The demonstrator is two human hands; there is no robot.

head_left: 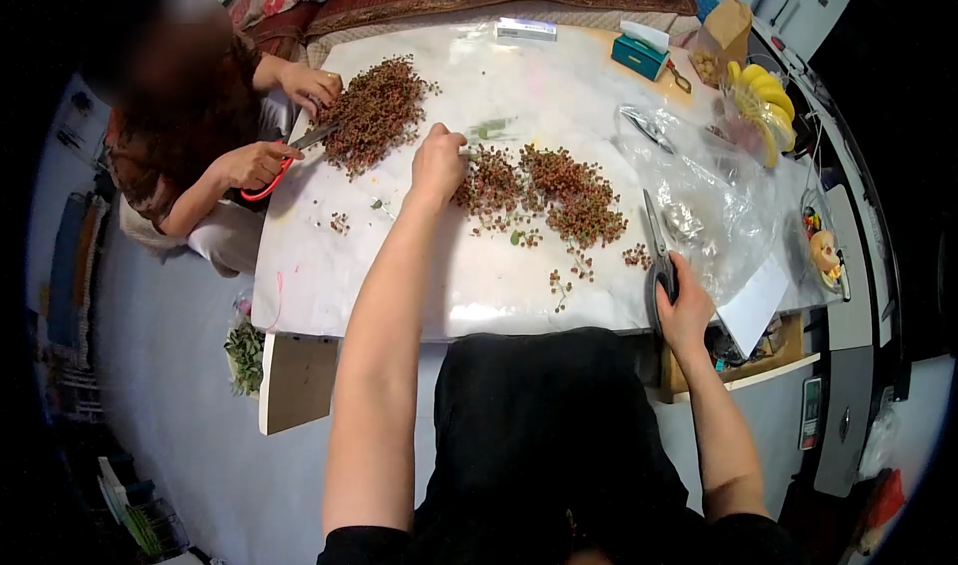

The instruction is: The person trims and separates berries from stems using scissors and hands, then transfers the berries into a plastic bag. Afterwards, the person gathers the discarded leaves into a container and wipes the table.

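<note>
- Two hands belong to the wearer. The left hand point(439, 164) has its fingers curled together at the left edge of the middle berry heaps; whether it has hold of anything cannot be told.
- The right hand point(686, 300) is closed round the handles of one pair of dark-handled scissors point(657, 234), blades pointing toward the far side.
- Three main heaps of reddish-brown berry clusters lie on the one white tabletop point(359, 281): a large heap point(377, 116) at the left, and a smaller heap point(489, 181) and a wider heap point(577, 201) side by side between the wearer's hands.
- Several loose sprigs point(561, 288) lie nearer the wearer.
- One other person sits at the left: one hand point(311, 88) touches the large heap, the other hand point(256, 166) grips one pair of red-handled scissors point(284, 173).
- Toward the far right: one green tissue box point(639, 58), one bunch of bananas point(770, 96), one narrow white box point(527, 30).
- One clear plastic bag point(704, 181) lies right of the berries.
</note>
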